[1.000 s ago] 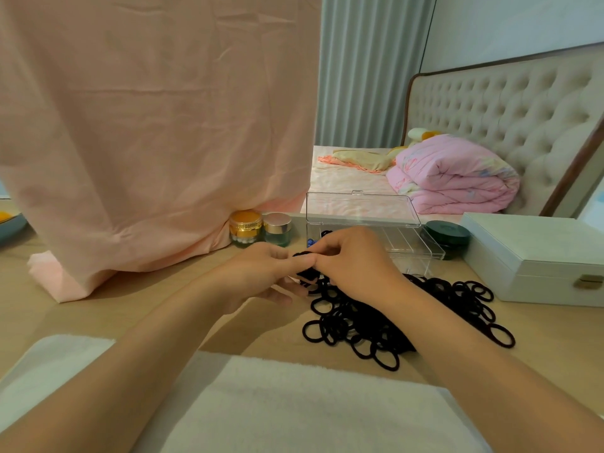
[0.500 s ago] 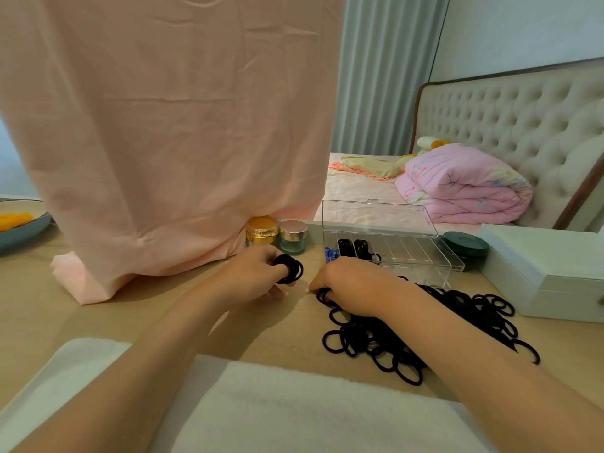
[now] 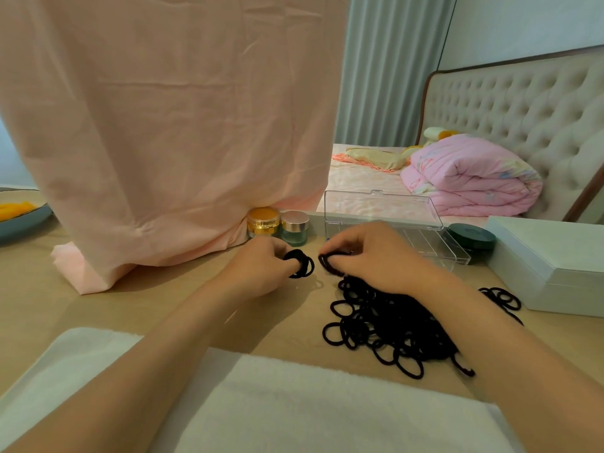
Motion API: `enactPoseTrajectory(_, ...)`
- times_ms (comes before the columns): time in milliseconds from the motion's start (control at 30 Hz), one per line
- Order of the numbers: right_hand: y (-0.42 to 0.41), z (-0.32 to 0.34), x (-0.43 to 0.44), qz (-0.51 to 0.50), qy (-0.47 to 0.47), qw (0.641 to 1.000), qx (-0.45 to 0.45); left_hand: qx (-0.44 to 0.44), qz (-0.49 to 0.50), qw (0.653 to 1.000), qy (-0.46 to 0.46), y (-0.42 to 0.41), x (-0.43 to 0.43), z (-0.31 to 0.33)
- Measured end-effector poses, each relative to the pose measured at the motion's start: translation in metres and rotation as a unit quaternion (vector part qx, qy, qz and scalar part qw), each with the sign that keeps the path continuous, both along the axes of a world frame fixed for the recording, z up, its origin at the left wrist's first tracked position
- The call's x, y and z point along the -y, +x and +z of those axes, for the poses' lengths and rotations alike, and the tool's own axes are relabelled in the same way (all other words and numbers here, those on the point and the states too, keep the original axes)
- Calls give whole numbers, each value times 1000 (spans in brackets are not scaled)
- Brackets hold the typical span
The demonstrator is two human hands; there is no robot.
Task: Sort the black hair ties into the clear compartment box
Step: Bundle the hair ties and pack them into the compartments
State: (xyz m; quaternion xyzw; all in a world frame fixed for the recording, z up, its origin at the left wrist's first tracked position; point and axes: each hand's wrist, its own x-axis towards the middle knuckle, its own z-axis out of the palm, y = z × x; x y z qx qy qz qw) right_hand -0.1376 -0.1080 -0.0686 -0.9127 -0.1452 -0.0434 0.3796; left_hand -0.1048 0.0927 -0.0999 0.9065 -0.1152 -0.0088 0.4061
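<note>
Your pile of black hair ties (image 3: 392, 325) lies on the table (image 3: 98, 308) just in front of the open clear compartment box (image 3: 438, 246), and it is so tangled that one pull may drag extra ones along. Your left hand (image 3: 258, 269) curls round a small bunch of ties (image 3: 302, 264) and your right hand (image 3: 369, 256) pinches the top loops (image 3: 328, 264) of the pile, so a loose hold could let them spring away. Your right hand hides much of the box, so you cannot tell which parts are full.
</note>
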Motion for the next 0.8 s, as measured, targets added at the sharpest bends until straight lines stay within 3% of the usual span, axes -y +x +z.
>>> enactPoseTrajectory(100, -8, 9, -2, 7, 135, 990, -41, -30, -6, 998, -59, -2, 9, 1)
enactPoseTrajectory(233, 2, -3, -7, -62, 87, 994, 9, -148, -60, 967, -197, -8, 19, 8)
enactPoseTrajectory(367, 5, -8, -7, -97, 28, 994, 46, -238, -109, 904, -339, -12, 19, 13)
enactPoseTrajectory(400, 4, -7, -7, -101, 23, 993, 55, -239, -121, 899, -345, -13, 20, 15)
enactPoseTrajectory(533, 2, -1, -7, -110, 17, 992, 63, -186, -96, 940, -270, -15, 26, 15)
enactPoseTrajectory(700, 2, 14, 9, -80, 139, 986, -55, -193, -45, 936, -290, -7, 31, 16)
enactPoseTrajectory(800, 5, 22, 25, -132, 182, 974, -19, -160, -28, 951, -262, 3, 39, 19)
